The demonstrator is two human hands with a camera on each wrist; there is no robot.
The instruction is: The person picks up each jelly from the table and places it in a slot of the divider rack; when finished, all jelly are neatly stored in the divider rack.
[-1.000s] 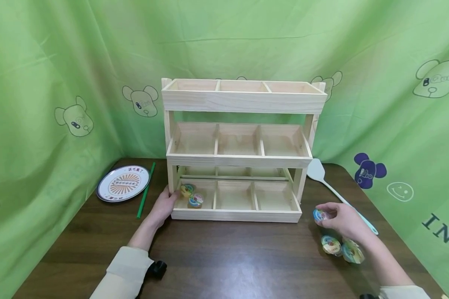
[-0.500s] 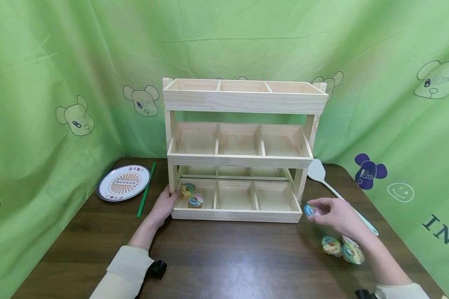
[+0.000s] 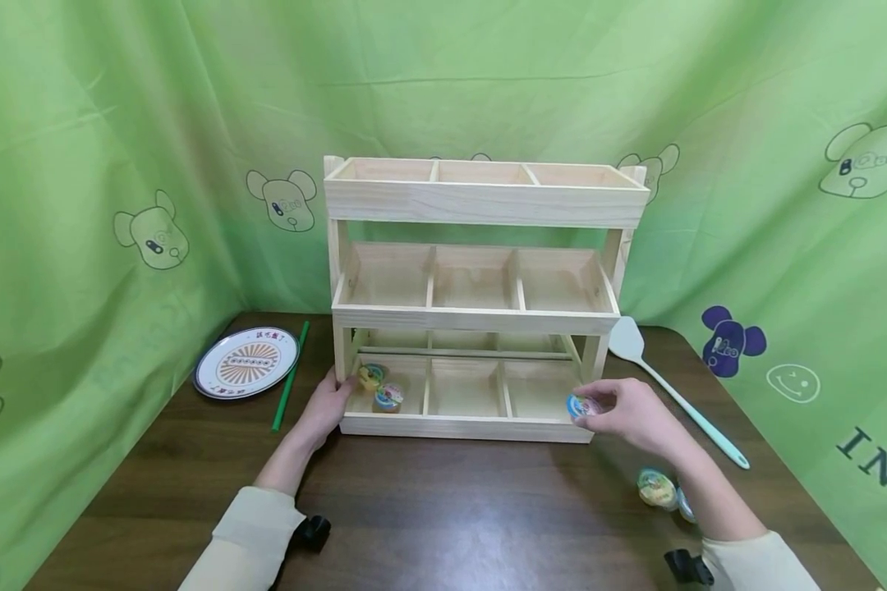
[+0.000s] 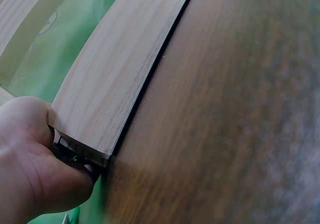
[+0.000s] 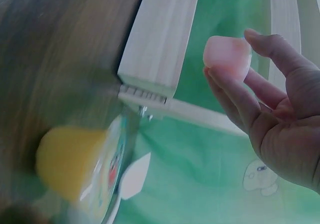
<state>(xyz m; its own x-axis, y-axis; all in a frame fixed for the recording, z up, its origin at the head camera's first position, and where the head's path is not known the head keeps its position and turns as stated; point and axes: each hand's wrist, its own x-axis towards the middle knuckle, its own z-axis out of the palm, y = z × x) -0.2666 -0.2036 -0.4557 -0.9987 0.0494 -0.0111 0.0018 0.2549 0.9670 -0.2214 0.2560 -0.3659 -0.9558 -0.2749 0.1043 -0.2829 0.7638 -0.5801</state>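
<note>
A three-tier wooden shelf rack [image 3: 473, 317] stands on the table, each tier split into three compartments. My left hand [image 3: 328, 408] grips the left end of its bottom tier; the left wrist view shows the hand [image 4: 37, 159] at that corner, some fingers hidden. Between thumb and fingers my right hand [image 3: 628, 413] pinches a pink jelly cup [image 5: 226, 57], held at the right end of the bottom tier. Two more jelly cups, one yellow [image 3: 371, 376] and one with a blue-rimmed lid [image 3: 388, 398], sit in the bottom left compartment.
Right of the rack lies a pale spatula [image 3: 680, 394]. More jelly cups [image 3: 656, 488] rest by my right forearm, partly hidden. On the left are a white patterned plate [image 3: 246, 363] and a green stick [image 3: 290, 382]. Green cloth [image 3: 473, 74] surrounds the table.
My right hand has carried the pink jelly cup leftward, from above the table to the bottom tier's right end. My left hand keeps its grip on the rack.
</note>
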